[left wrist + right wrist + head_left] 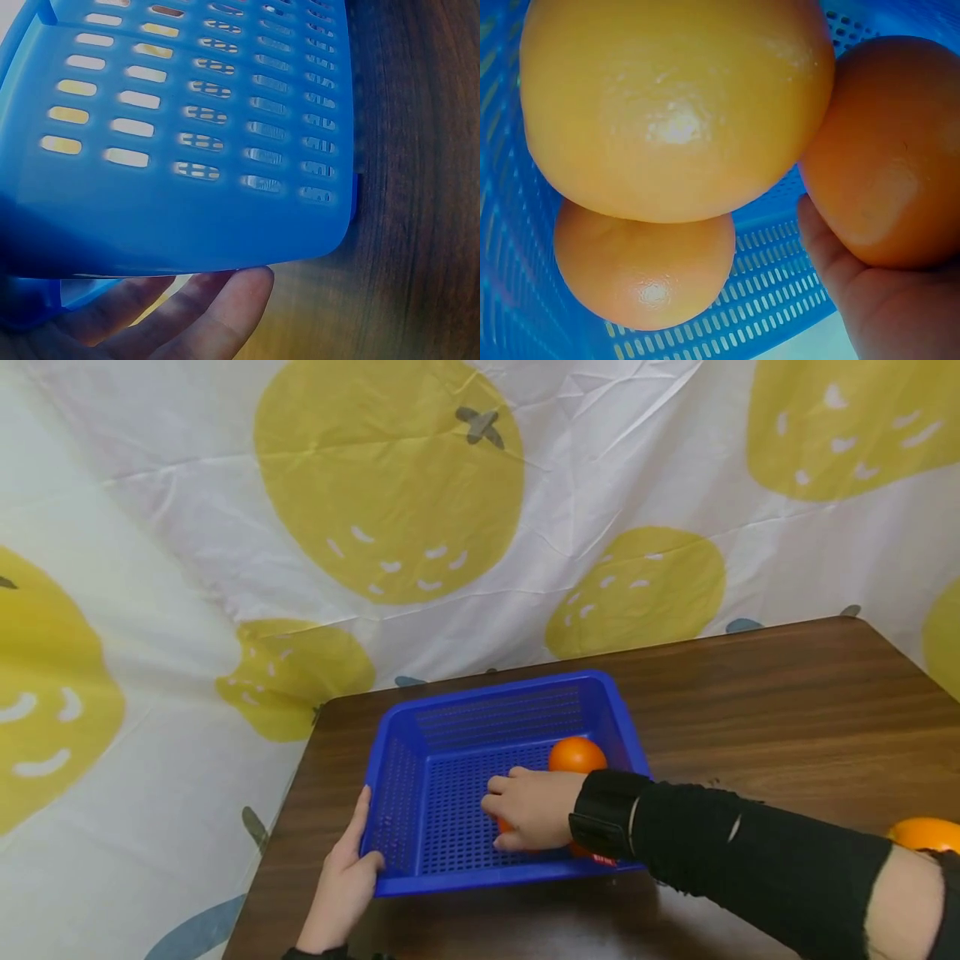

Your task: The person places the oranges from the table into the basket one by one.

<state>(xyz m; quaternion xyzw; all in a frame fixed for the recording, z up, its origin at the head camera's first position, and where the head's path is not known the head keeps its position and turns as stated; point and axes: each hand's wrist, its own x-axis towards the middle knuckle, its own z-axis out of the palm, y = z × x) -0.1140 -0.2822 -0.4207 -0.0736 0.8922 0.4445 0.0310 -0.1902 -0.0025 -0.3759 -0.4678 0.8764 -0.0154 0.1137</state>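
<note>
A blue perforated basket [480,883] stands on the table, and my left hand [345,877] grips its near left corner, thumb at the rim. In the left wrist view, fingertips of that hand [217,315] touch the edge of the basket [262,225]. Inside, my right hand [536,810] has its fingers curled over an orange [504,825], mostly hidden. In the right wrist view, the thumb [847,281] lies against this orange [892,150]. A big orange [675,112] and another [645,277] sit beside it; the head view shows one orange [576,754] behind the wrist.
Another orange [926,833] lies at the table's right, partly behind the right forearm. The brown wooden table [750,718] ends at the back against a hanging cloth [187,610] printed with yellow fruit.
</note>
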